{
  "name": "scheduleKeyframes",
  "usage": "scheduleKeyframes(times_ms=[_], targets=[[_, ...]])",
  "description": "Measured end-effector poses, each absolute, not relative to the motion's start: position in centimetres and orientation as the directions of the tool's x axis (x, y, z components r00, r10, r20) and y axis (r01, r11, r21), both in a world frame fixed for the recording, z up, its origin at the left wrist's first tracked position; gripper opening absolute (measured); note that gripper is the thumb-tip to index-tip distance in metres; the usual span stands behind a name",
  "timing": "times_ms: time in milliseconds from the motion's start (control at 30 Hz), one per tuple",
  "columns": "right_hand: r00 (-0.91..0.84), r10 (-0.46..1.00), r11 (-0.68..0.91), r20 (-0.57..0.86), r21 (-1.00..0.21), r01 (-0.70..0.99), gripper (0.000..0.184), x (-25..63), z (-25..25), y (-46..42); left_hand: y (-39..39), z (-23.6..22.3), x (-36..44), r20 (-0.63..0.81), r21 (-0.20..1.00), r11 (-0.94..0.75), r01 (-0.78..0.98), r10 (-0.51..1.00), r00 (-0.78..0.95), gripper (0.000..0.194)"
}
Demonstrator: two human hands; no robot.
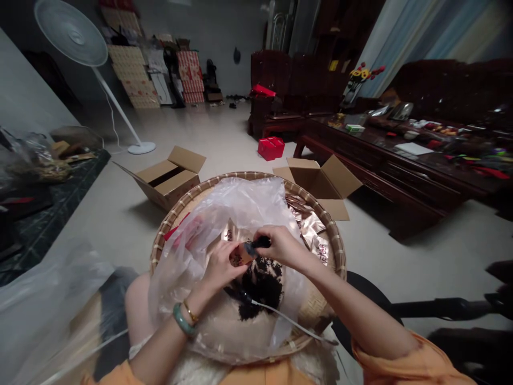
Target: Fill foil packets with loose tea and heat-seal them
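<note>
A round woven basket tray (pixel 339 251) rests on my lap. In it lies a clear plastic bag (pixel 240 208) with a heap of dark loose tea leaves (pixel 262 286). My left hand (pixel 218 267) is closed around a small golden foil packet (pixel 240 256) held over the leaves. My right hand (pixel 280 246) pinches a small black scoop (pixel 258 245) at the packet's mouth. Several more golden foil packets (pixel 310 227) lie on the tray's right side. A jade bangle and a gold bracelet are on my left wrist.
Two open cardboard boxes (pixel 168 179) (pixel 320 179) stand on the floor beyond the tray. A long dark wooden table (pixel 401 160) runs along the right. A standing fan (pixel 72 32) is at the back left. A thin white cable (pixel 288 321) crosses the tray.
</note>
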State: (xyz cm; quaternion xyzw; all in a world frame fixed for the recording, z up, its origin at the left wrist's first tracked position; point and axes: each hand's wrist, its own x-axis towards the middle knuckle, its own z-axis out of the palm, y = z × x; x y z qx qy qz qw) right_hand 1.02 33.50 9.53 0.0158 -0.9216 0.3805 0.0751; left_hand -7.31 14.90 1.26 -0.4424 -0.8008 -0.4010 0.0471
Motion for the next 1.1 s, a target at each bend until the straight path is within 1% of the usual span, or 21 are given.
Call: scheduleKeyframes(times_ms=[67,133,200,300,367,400,433,467,500,533,567,600,633,667,700,733,800,867,933,1033,1100], targets=[[-0.985,0.008,0.741,0.175,-0.662,-0.111,0.018,0.8,10.1,32.6,15.1,1.1,-7.2,0.442,0.611,0.294,0.735,0.644,-0.624,0.048],[-0.983,0.007,0.740,0.181,-0.663,-0.117,0.020,0.8,10.4,31.8,15.2,0.9,-7.1,0.459,0.616,0.293,0.731,0.621,-0.635,0.048],[-0.985,0.022,0.689,0.172,-0.716,-0.109,0.023,1.1,10.6,31.3,15.2,0.6,-7.1,0.468,0.619,0.286,0.731,0.614,-0.636,0.049],[-0.990,0.070,0.502,0.121,-0.862,-0.070,0.026,1.7,10.5,31.6,15.2,0.4,-7.0,0.445,0.639,0.284,0.714,0.621,-0.645,0.049],[-0.989,0.126,0.396,0.077,-0.918,-0.021,0.022,2.1,10.0,32.5,15.2,0.4,-7.0,0.429,0.652,0.286,0.703,0.625,-0.652,0.048],[-0.988,0.143,0.390,0.050,-0.921,0.010,0.020,2.3,9.6,33.1,15.2,0.5,-7.0,0.427,0.656,0.284,0.699,0.624,-0.654,0.049],[-0.990,0.141,0.426,0.019,-0.904,0.043,0.018,2.5,9.2,33.6,15.1,0.6,-7.0,0.430,0.659,0.281,0.697,0.619,-0.657,0.049],[-0.993,0.116,0.500,-0.020,-0.863,0.076,0.017,2.8,8.5,34.1,15.1,0.7,-7.1,0.437,0.662,0.279,0.696,0.610,-0.661,0.049],[-0.995,0.070,0.601,-0.073,-0.793,0.100,0.015,3.1,7.8,34.4,15.0,0.8,-7.1,0.443,0.663,0.278,0.695,0.602,-0.664,0.049],[-0.990,0.014,0.711,-0.142,-0.695,0.110,0.015,3.4,6.9,34.5,15.0,0.9,-7.1,0.446,0.663,0.278,0.695,0.599,-0.665,0.049],[-0.975,-0.032,0.810,-0.218,-0.577,0.103,0.019,3.8,5.9,34.4,15.0,1.0,-7.2,0.447,0.661,0.278,0.697,0.600,-0.663,0.049],[-0.955,-0.057,0.881,-0.290,-0.464,0.088,0.028,4.1,4.8,34.0,14.9,1.1,-7.2,0.447,0.656,0.278,0.702,0.606,-0.658,0.048],[-0.935,-0.066,0.925,-0.348,-0.373,0.073,0.039,4.5,3.7,33.5,14.9,1.1,-7.2,0.447,0.649,0.276,0.709,0.616,-0.649,0.048],[-0.922,-0.065,0.949,-0.381,-0.310,0.061,0.048,4.9,2.6,32.9,14.9,1.1,-7.2,0.447,0.642,0.275,0.715,0.623,-0.641,0.048],[-0.918,-0.059,0.959,-0.392,-0.277,0.057,0.050,5.2,1.5,32.2,14.8,1.1,-7.2,0.448,0.637,0.275,0.721,0.629,-0.636,0.048],[-0.921,-0.051,0.962,-0.387,-0.266,0.059,0.047,5.4,0.6,31.6,14.8,1.1,-7.2,0.449,0.631,0.277,0.725,0.632,-0.632,0.047],[-0.931,-0.042,0.958,-0.361,-0.278,0.065,0.035,5.7,-0.8,30.9,14.7,1.0,-7.3,0.444,0.624,0.283,0.728,0.637,-0.629,0.046],[-0.939,-0.033,0.955,-0.343,-0.287,0.072,0.029,5.6,-1.5,31.0,14.5,0.9,-7.3,0.436,0.621,0.292,0.728,0.643,-0.630,0.044],[-0.948,-0.028,0.941,-0.317,-0.328,0.082,0.023,5.2,-1.3,31.8,14.5,0.7,-7.5,0.429,0.623,0.296,0.724,0.645,-0.632,0.046],[-0.974,-0.011,0.894,-0.227,-0.439,0.093,0.015,4.3,1.1,33.2,14.4,0.4,-7.6,0.410,0.640,0.294,0.710,0.652,-0.638,0.048],[-0.994,0.014,0.829,-0.112,-0.554,0.074,0.012,3.8,3.8,33.7,14.5,0.3,-7.5,0.397,0.649,0.291,0.703,0.659,-0.639,0.049]])
